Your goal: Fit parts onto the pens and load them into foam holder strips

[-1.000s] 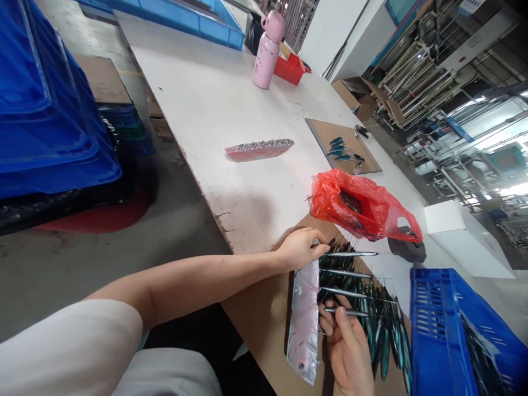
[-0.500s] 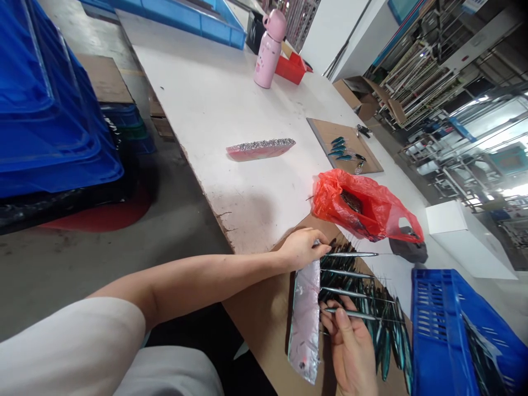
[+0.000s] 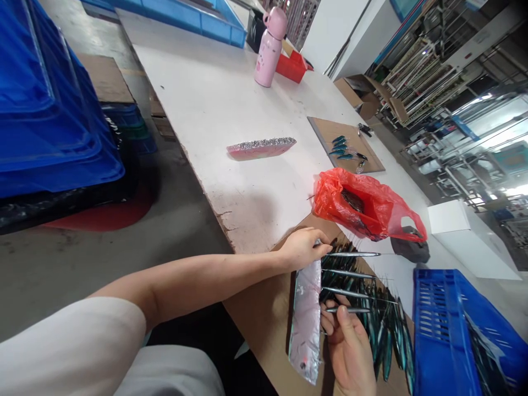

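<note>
My left hand is closed on the far end of a foil-wrapped bar, its fingers near the topmost lure. Several slim, silvery fishing lures stick out sideways from the bar's right edge, with thin wires at their outer ends. Thumb and fingers of my right hand pinch the lowest lure close to that edge; whether it touches the bar is hidden. Beneath them, many dark green-blue lures lie in rows on a brown cardboard sheet.
A red plastic bag with dark contents lies beyond the lures. To the right stands a blue crate. Another foil bar, a pink bottle and a board with small lures rest on the white table.
The lure in my right hand has turned slightly, and its outer end looks shorter. My left hand has kept its hold on the bar. The view has shifted slightly.
</note>
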A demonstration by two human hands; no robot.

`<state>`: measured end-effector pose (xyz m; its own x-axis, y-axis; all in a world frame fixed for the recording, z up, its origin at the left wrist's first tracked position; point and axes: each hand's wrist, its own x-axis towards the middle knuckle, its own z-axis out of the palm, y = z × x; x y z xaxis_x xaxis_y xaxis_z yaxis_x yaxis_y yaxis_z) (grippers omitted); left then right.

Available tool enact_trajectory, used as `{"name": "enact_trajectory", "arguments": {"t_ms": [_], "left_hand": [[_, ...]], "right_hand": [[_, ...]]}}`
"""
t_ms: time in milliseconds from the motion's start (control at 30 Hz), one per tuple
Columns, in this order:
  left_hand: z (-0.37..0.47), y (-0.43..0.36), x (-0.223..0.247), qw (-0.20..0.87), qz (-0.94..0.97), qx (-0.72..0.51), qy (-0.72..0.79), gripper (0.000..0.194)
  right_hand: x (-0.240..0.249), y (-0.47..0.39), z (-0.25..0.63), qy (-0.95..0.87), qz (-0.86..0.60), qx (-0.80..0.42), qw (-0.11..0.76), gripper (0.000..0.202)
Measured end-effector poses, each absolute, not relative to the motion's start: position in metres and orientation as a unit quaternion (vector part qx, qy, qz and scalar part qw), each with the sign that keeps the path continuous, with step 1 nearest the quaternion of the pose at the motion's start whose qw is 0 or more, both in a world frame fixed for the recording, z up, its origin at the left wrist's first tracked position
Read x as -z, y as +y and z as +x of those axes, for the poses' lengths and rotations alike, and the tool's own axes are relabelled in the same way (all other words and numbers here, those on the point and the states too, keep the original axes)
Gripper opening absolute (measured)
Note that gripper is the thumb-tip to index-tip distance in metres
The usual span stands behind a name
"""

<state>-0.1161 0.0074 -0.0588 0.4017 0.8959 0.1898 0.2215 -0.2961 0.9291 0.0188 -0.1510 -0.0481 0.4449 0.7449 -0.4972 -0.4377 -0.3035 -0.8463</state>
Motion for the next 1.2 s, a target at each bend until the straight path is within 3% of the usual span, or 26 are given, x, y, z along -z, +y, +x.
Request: {"name": "enact_trajectory", "arguments": {"t_ms": [667,1200], "left_hand": [[-0.117,0.006,0.055,0.451,0.703,-0.371,0.407,0.021],[-0.118,0.006,0.054,0.448,0.707,-0.375,0.398,0.021]], "right_hand": [[0.047,-0.152,0.007,-0.119,-0.676,-0.442,0.577,0.059],[0.051,-0.154,0.014,-0.1,-0.633,-0.506,0.577,0.039]]}}
